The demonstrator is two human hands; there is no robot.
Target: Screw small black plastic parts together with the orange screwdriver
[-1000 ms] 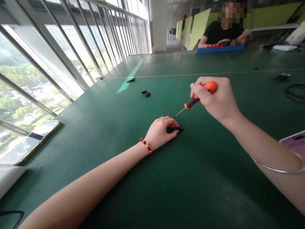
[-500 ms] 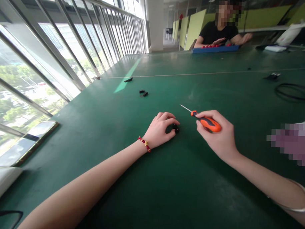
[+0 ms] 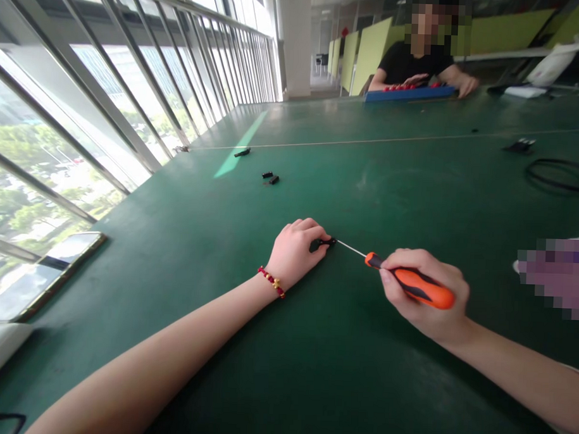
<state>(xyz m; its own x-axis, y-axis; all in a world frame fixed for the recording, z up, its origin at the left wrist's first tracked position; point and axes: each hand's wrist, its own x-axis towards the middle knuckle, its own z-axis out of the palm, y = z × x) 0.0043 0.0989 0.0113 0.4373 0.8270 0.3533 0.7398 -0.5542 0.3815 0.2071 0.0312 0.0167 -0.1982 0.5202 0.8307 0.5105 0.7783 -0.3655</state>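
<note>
My left hand, with a red and gold bead bracelet at the wrist, pinches a small black part close to the green tabletop. Its exact kind is too small to make out. In my right hand is an orange and black screwdriver, gripped by its handle. The thin metal shaft points left, and its tip is at the black part between my left fingers; whether it touches cannot be seen clearly.
Small black pieces and another black piece lie farther back. A phone is at the left by the railing. A black cable lies at right. Across the table sits a person behind a blue tray.
My right hand has moved down and right, turning the screwdriver so its tip comes to the black part. My left fingers have closed into a pinch on that part.
</note>
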